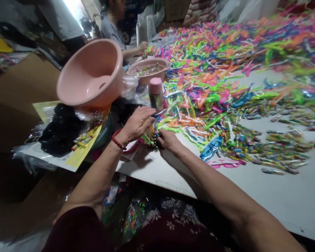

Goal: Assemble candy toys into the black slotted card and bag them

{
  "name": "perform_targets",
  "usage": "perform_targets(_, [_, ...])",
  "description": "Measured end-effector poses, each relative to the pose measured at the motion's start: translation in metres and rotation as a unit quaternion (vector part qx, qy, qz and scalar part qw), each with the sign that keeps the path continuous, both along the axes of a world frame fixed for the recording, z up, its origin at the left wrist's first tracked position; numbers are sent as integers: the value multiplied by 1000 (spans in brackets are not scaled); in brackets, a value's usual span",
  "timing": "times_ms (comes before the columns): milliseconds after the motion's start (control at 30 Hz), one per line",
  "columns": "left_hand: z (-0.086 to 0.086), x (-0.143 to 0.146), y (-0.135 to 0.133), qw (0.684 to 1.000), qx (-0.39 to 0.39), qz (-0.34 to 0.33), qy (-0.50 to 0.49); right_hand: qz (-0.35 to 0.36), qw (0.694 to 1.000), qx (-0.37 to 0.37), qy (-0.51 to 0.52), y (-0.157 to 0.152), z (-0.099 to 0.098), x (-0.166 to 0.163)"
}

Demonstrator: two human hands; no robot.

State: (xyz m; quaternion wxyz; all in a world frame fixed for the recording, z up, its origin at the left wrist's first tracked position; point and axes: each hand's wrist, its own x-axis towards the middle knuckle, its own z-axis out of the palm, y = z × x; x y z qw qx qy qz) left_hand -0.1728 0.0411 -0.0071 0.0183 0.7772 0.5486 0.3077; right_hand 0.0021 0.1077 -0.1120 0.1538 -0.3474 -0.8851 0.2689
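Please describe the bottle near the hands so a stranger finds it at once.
On the white table, look between the tilted basin and the neon heap. The bottle stands upright beyond the left hand; it alone has a pink cap.

A long white table fills the right side of a dim, crowded room. Brown cardboard boxes stand at the left. Daylight glares through an opening at the far end, near white sacks and another box.
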Motion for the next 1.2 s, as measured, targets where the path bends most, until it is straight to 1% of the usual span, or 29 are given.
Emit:
perform_targets(67, [1,1,0,1000,-1,-4,8,3,999,11,-33,-3,8,-3])
perform_targets(167, [1,3,1,1000,-9,11,11,4,998,26,-57,-8,13,-9])
perform_targets(233, [0,4,2,1000,-13,25,11,5,998,31,-50,-9,11,-12])
perform_targets(367, [-2,5,4,999,-26,45,14,-14,999,24,-17,-9,1,-16])
perform_targets(433, [1,5,2,998,-44,51,21,-18,1000,9,4,-13,-2,-16])
perform_targets(500, [7,5,-1,996,-54,65,30,-20,999,-6,27,-18,-3,-10])
perform_targets(567, [15,6,-5,994,-47,86,39,-23,998,7,56,-20,-3,4])
perform_targets(600, [20,8,-8,994,-27,96,47,-23,996,30,75,-18,-2,15])
perform_targets(633, [24,11,-12,993,14,103,52,-22,994,59,91,-15,-2,31])
perform_targets(700, [30,26,-26,991,77,103,38,-41,987,119,100,-5,1,72])
perform_targets(733, [31,37,-33,990,98,96,21,-67,983,143,90,3,3,98])
perform_targets(767, [28,51,-40,991,106,82,0,-109,979,161,69,12,5,124])
perform_targets(800, [22,68,-45,993,98,64,-22,-165,970,174,43,22,8,151])
perform_targets(867, [1,106,-45,997,45,23,-55,-268,945,187,-4,44,10,197])
perform_targets(933, [-31,144,-34,996,-64,4,-62,-319,931,174,-43,60,8,226])
perform_targets(967, [-47,161,-24,992,-112,11,-61,-329,928,165,-57,66,7,233])
perform_targets(1000, [-62,178,-14,987,-148,33,-58,-328,929,156,-65,68,5,236])
perform_targets(1067, [-86,205,8,978,-181,90,-49,-302,942,134,-58,68,4,234])
perform_targets(1133, [-98,225,27,971,-197,132,-25,-257,960,109,-24,64,7,229])
perform_targets(1200, [-103,236,40,963,-222,154,3,-238,967,92,20,58,14,234])
